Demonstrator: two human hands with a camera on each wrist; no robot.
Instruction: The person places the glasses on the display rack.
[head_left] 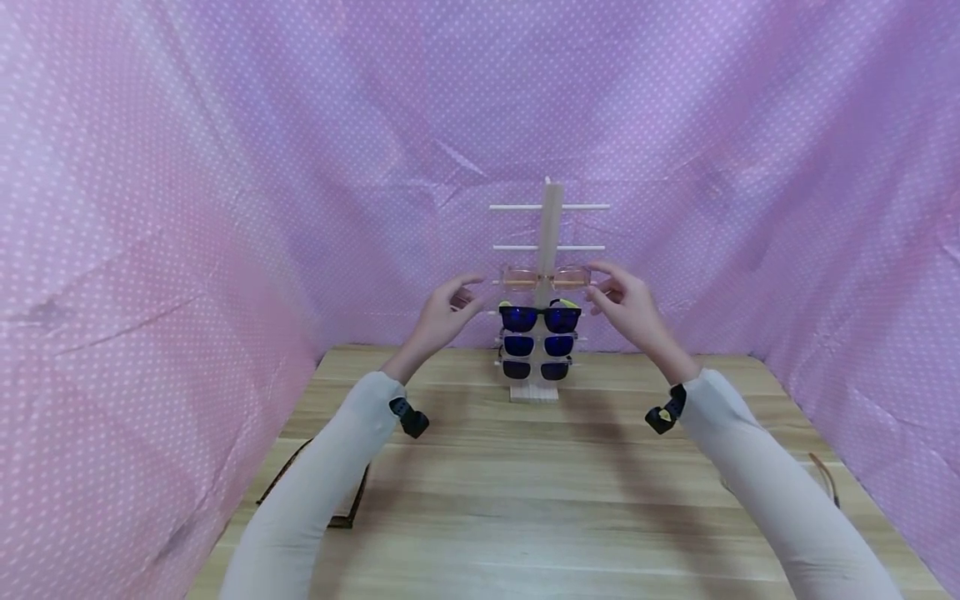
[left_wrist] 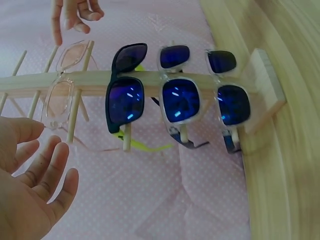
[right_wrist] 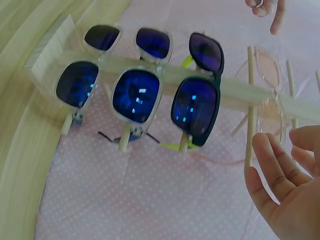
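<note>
Clear pink-tinted glasses [head_left: 517, 277] sit on a peg of the wooden display stand [head_left: 551, 225], above the sunglasses. My left hand [head_left: 452, 310] is just left of them, fingers loosely bent and apart from the frame. In the left wrist view, its fingertips [left_wrist: 60, 150] are near the frame's lower corner. On the other side, my right hand [head_left: 624, 302] has its fingers by the frame's right end; whether they touch it I cannot tell. Under the glasses hang black-framed sunglasses [head_left: 519, 318] with yellow-green temples, then two clear-framed pairs with blue lenses [head_left: 517, 345] and dark lenses [head_left: 516, 369].
Two white pegs [head_left: 517, 207] without eyewear cross the stand's upper part. Dark-framed glasses [head_left: 341, 522] lie on the wooden table [head_left: 480, 500], partly behind my left sleeve. A brown temple [head_left: 823, 475] shows beyond the right sleeve. Pink dotted cloth [head_left: 375, 100] hangs around the table.
</note>
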